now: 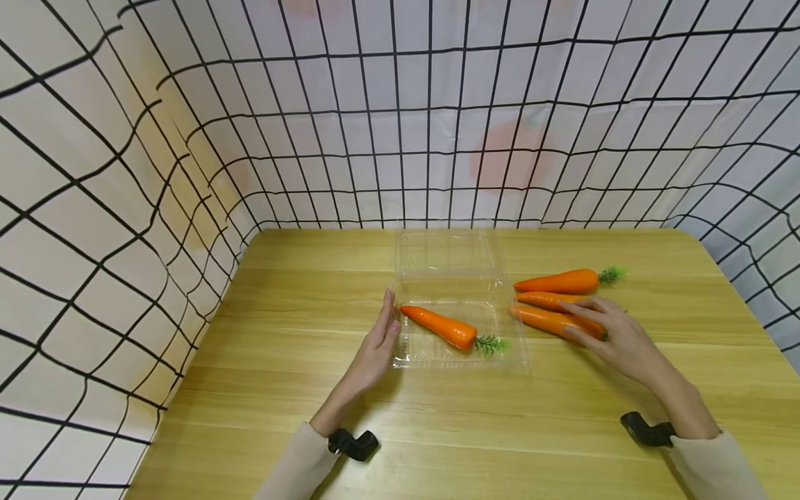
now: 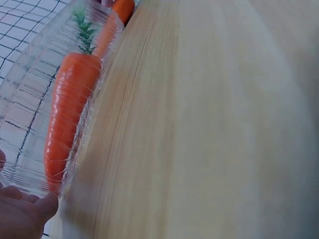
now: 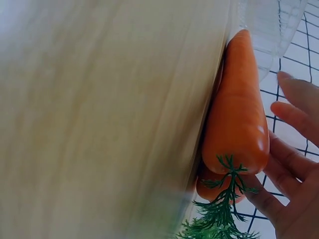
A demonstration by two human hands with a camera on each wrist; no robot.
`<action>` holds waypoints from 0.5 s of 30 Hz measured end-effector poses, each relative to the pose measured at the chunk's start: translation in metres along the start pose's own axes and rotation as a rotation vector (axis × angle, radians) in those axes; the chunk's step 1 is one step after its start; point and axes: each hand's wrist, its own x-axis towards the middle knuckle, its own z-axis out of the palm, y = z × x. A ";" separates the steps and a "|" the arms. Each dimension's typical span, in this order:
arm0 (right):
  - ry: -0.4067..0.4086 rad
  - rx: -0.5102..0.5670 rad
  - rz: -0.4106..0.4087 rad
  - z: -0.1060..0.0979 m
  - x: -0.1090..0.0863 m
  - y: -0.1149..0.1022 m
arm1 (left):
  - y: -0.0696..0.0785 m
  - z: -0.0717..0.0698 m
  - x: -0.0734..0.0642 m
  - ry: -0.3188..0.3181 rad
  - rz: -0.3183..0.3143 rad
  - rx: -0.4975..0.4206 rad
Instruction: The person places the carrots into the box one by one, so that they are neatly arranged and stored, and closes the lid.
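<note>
A clear plastic clamshell box [image 1: 459,357] lies with its lid [image 1: 446,251] folded back toward the wall. Inside the box is one carrot [image 1: 440,326], set diagonally, its green top toward the right. My left hand [image 1: 378,344] rests along the box's left side with fingers extended; the left wrist view has its thumb [image 2: 46,206] right at the box's end. To the right of the box, my right hand [image 1: 619,337] reaches over the nearest loose carrot [image 1: 546,321] and a middle carrot [image 1: 540,299]. Its fingers spread loosely beside the near carrot [image 3: 239,109] in the right wrist view.
A third loose carrot [image 1: 562,281] with a green top lies behind the other two. The wooden table [image 1: 300,292] is bordered by a white cloth wall with a black grid [image 1: 375,153]. Black wrist cameras [image 1: 355,444] sit on both wrists.
</note>
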 end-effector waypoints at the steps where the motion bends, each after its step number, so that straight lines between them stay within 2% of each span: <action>1: 0.017 -0.007 -0.018 0.001 0.000 0.001 | 0.000 0.000 0.000 -0.001 0.000 0.001; 6: 0.082 -0.055 -0.100 0.004 -0.002 0.005 | 0.000 0.000 0.000 0.001 0.002 0.004; 9: 0.047 -0.041 -0.066 0.003 -0.003 0.005 | 0.000 0.000 0.000 0.003 0.004 0.003; 15: -0.051 0.068 0.055 0.001 -0.003 0.004 | 0.001 0.000 0.000 0.005 0.004 0.007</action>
